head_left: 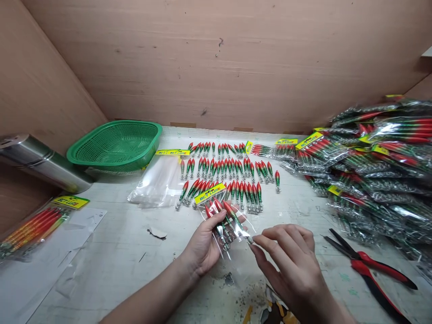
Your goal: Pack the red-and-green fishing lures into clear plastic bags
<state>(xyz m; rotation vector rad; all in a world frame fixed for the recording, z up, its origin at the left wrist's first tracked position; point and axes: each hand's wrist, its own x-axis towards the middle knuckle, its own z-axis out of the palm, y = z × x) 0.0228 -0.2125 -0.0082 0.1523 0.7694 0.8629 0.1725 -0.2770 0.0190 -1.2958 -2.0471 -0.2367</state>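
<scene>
My left hand (205,245) is wrapped round a clear plastic bag (212,198) with a yellow "BCT LURE" header, its thumb pressing on the front. Several red-and-green squid lures lie inside that bag. Between the fingertips of my right hand (290,256) is the hooked end of one more squid lure (232,216), its red tip pointing up and left over the bag. Whether this lure is wholly inside the plastic I cannot tell. Behind my hands, rows of loose squid lures (222,168) lie on the white table, hooks toward me.
A stack of clear bags (158,182) lies left of the rows, near a green basket (114,146) and a metal cylinder (47,162). Filled lure bags (374,171) are heaped at right, with red-handled pliers (362,261) in front. A bag of orange lures (37,227) lies far left.
</scene>
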